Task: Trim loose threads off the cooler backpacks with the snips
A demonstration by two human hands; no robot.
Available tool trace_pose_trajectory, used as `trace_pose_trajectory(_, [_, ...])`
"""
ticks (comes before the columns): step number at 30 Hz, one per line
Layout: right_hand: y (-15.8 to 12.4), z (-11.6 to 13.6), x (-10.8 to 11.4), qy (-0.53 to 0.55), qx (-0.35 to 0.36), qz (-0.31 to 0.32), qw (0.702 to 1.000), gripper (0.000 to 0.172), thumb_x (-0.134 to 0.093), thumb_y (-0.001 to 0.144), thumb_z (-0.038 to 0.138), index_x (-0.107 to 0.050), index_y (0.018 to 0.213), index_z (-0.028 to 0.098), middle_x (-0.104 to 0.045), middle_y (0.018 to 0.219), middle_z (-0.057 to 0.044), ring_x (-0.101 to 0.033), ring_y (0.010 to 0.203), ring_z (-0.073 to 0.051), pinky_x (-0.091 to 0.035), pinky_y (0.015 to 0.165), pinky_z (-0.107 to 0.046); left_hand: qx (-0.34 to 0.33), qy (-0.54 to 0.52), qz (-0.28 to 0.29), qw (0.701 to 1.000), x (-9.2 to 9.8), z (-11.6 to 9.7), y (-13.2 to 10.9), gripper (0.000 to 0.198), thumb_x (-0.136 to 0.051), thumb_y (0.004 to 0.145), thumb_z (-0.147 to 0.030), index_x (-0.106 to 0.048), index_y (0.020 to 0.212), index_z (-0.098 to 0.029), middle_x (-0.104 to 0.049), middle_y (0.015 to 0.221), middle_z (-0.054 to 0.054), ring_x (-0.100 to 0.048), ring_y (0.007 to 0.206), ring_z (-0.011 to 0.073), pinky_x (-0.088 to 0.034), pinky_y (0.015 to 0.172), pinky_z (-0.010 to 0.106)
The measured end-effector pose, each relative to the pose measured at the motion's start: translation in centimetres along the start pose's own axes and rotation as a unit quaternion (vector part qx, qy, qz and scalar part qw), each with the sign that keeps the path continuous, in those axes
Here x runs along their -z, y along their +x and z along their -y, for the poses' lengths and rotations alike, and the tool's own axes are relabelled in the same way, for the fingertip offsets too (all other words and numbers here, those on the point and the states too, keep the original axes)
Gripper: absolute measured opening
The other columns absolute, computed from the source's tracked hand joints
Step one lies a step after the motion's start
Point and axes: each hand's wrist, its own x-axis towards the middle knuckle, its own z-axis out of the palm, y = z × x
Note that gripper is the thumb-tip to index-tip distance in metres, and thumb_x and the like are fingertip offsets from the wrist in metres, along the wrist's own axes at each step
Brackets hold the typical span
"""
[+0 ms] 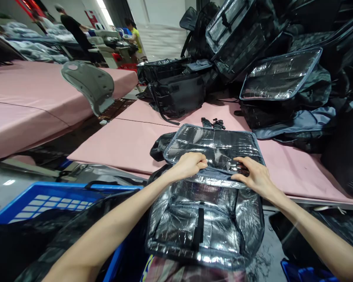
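Note:
An insulated bag [214,231] with a shiny silver lining lies opened in front of me, over the table's near edge. Its flap [191,145], with a clear window-like panel and grey-blue edging, is folded back onto the table. My left hand [191,162] is closed on the fabric of the insulated bag at the seam between flap and body. Over the right end of that seam, my right hand [253,174] has its thumb and fingers apart, close to the flap. A black strap [199,225] runs down the lining.
Dark bags are piled on the pink table [120,141] at the back and right. Small black buckles [213,123] lie behind the flap. A blue crate [41,188] with dark bags stands at left. Beyond are a grey chair back [90,82], another pink table [26,98] and people working.

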Motion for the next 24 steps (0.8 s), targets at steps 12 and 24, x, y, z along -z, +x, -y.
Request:
trace_pose_trajectory(12, [1.1, 5.7, -4.4, -0.218, 0.273, -0.082, 0.933, 0.024, -0.041, 0.086, 0.009, -0.06, 0.074, 0.016, -0.055, 0.068, -0.001, -0.041, 0.057, -0.01, -0.023, 0.053, -0.028, 0.022, -0.007, 0.015, 1.0, 0.6, -1.3, -0.9, 0.016, -0.046, 0.073, -0.022, -0.059, 0.066, -0.017, -0.059, 0.064, -0.001, -0.051, 0.062, 0.0133, -0.031, 0.059, 0.023])
trace_pose_trajectory(24, [-0.2, 4.6, -2.5, -0.272, 0.167, -0.012, 0.948, 0.015, -0.047, 0.083, 0.01, -0.06, 0.078, 0.016, -0.058, 0.074, -0.001, -0.042, 0.051, -0.009, -0.02, 0.049, -0.027, -0.027, 0.053, -0.055, 0.997, -0.1, -1.4, -3.3, 0.019, -0.044, 0.081, -0.022, -0.06, 0.071, -0.017, -0.062, 0.076, 0.003, -0.054, 0.072, 0.0162, -0.036, 0.065, 0.026])
